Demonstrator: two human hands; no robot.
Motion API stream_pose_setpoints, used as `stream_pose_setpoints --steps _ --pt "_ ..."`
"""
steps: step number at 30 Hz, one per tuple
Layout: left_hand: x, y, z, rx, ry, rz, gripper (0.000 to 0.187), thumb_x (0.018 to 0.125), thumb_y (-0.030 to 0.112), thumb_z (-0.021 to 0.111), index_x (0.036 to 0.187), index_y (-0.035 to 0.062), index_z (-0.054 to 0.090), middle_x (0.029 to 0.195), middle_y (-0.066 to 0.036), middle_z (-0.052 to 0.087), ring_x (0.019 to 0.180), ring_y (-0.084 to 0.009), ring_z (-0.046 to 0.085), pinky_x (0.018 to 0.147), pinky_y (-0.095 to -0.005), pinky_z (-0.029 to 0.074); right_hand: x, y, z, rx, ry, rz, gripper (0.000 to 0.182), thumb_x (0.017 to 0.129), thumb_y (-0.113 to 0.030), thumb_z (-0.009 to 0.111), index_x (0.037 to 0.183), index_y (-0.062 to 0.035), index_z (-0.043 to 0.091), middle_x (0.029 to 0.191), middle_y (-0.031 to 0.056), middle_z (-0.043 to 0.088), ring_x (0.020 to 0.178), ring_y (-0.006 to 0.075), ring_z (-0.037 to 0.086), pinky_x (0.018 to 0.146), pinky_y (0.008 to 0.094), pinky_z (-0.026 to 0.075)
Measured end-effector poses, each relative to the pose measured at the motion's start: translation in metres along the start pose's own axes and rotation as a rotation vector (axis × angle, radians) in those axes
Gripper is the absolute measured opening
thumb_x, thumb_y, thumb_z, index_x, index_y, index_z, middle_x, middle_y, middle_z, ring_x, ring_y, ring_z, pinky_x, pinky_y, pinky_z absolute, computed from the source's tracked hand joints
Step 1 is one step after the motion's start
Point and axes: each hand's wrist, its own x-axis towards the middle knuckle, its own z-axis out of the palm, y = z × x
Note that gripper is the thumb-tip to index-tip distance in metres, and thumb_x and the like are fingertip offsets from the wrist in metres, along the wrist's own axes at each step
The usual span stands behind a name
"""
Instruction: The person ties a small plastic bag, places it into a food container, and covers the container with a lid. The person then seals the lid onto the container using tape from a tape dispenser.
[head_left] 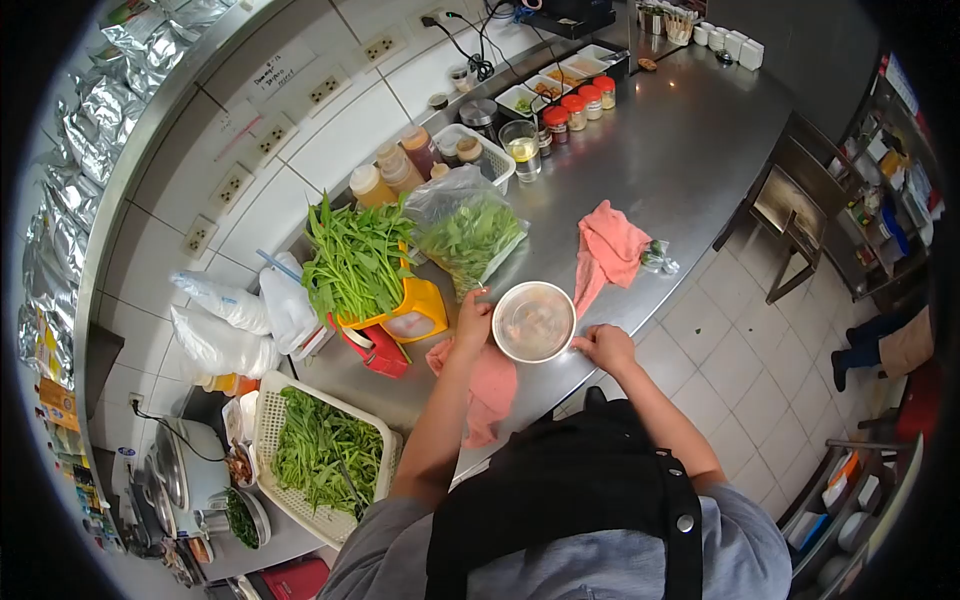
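A round white takeaway bowl with a clear lid point(534, 320) is in front of me at the near edge of the steel counter. Something pale shows blurrily through the lid. My left hand point(474, 318) grips the bowl's left side, its fingertips at the rim. On the right, my right hand point(606, 348) is curled, with thumb and fingers closed at the lower right rim. A pink cloth point(490, 395) lies beneath my left forearm. Beyond the bowl is a clear plastic bag of green leaves point(466, 235).
Leafy greens fill a yellow scale's top point(420, 310) to the left. A white basket point(270, 405) holds cut green stems. Another pink cloth point(610, 245) lies on the steel counter point(680, 150). Red-lidded jars point(574, 110) and a glass point(521, 150) stand farther back. Another person's legs point(880, 345) show at right.
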Motion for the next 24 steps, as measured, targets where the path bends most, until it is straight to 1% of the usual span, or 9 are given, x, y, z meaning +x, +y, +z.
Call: stream_pose_setpoints --steps 2,9,11,12,13,14,17,19,24 --pt "-0.011 0.029 -0.003 -0.085 -0.066 -0.159 0.093 0.082 -0.010 0.061 0.153 0.0194 0.007 0.079 -0.006 0.064 0.069 -0.0117 0.059 0.063 -0.0248 0.048 0.012 -0.001 -0.003 0.000 -0.074 -0.044 0.059 0.071 -0.068 0.064 0.063 -0.0098 0.066 0.060 0.0047 0.064 0.064 0.0236 0.065 0.059 0.0398 0.048" --pt "-0.014 -0.031 0.011 0.048 0.052 0.218 0.076 0.092 0.003 0.050 0.153 0.0238 0.010 0.073 -0.005 0.061 0.065 -0.0124 0.058 0.064 -0.0278 0.049 0.024 -0.001 -0.013 -0.016 -0.203 -0.079 0.057 0.073 -0.067 0.063 0.064 -0.0107 0.067 0.057 -0.0001 0.063 0.061 0.0193 0.065 0.059 0.0373 0.049" --pt "-0.038 0.009 0.013 0.351 0.071 0.179 0.051 0.099 0.023 0.046 0.147 0.0138 0.033 0.078 -0.006 0.062 0.069 -0.0138 0.059 0.068 -0.0274 0.050 0.023 0.001 -0.014 0.001 -0.245 -0.062 0.056 0.073 -0.067 0.064 0.064 -0.0114 0.068 0.056 -0.0009 0.063 0.060 0.0175 0.064 0.060 0.0365 0.049" --pt "-0.027 0.001 0.007 0.351 0.069 0.182 0.051 0.099 0.023 0.046 0.147 0.0138 0.033 0.078 -0.006 0.062 0.069 -0.0138 0.059 0.068 -0.0274 0.050 0.024 0.001 -0.015 0.002 -0.243 -0.060 0.056 0.073 -0.067 0.064 0.064 -0.0114 0.068 0.056 -0.0009 0.063 0.060 0.0175 0.064 0.060 0.0365 0.049" --pt "-0.011 -0.015 -0.005 0.024 0.056 0.001 0.046 0.100 0.032 0.043 0.139 0.0077 0.043 0.085 -0.007 0.064 0.076 -0.0148 0.060 0.073 -0.0277 0.049 0.023 -0.001 -0.017 0.013 -0.254 -0.057 0.056 0.073 -0.067 0.064 0.064 -0.0114 0.068 0.057 -0.0011 0.064 0.060 0.0172 0.065 0.060 0.0361 0.049" --pt "-0.004 -0.011 -0.009 -0.302 0.042 -0.181 0.052 0.100 0.042 0.040 0.130 0.0016 0.054 0.091 -0.008 0.065 0.084 -0.0157 0.060 0.078 -0.0280 0.049 0.022 -0.001 -0.018 0.024 -0.266 -0.054 0.056 0.073 -0.067 0.064 0.064 -0.0114 0.068 0.057 -0.0012 0.064 0.060 0.0170 0.065 0.060 0.0358 0.049" --pt "-0.036 0.050 0.005 -0.180 -0.106 -0.297 0.070 0.099 0.056 0.030 0.110 -0.0039 0.065 0.103 -0.011 0.065 0.098 -0.0183 0.058 0.087 -0.0300 0.046 0.021 -0.002 -0.016 0.030 -0.225 -0.039 0.051 0.075 -0.062 0.066 0.063 -0.0122 0.068 0.057 -0.0014 0.064 0.060 0.0172 0.065 0.060 0.0358 0.050" --pt "-0.063 0.091 0.017 0.101 -0.013 -0.176 0.072 0.098 0.058 0.028 0.114 -0.0031 0.063 0.109 -0.013 0.064 0.106 -0.0204 0.055 0.095 -0.0308 0.041 0.024 0.001 -0.016 0.028 -0.227 -0.056 0.047 0.076 -0.057 0.067 0.062 -0.0128 0.067 0.057 -0.0013 0.064 0.060 0.0177 0.065 0.060 0.0358 0.050" --pt "-0.064 0.067 0.019 -0.095 -0.157 -0.277 0.080 0.094 0.062 0.037 0.138 -0.0048 0.037 0.136 -0.016 0.046 0.129 -0.0220 0.039 0.108 -0.0323 0.029 0.022 0.015 -0.005 0.032 -0.206 -0.067 0.049 0.073 -0.061 0.067 0.064 -0.0133 0.066 0.058 0.0005 0.064 0.063 0.0223 0.065 0.061 0.0381 0.049"
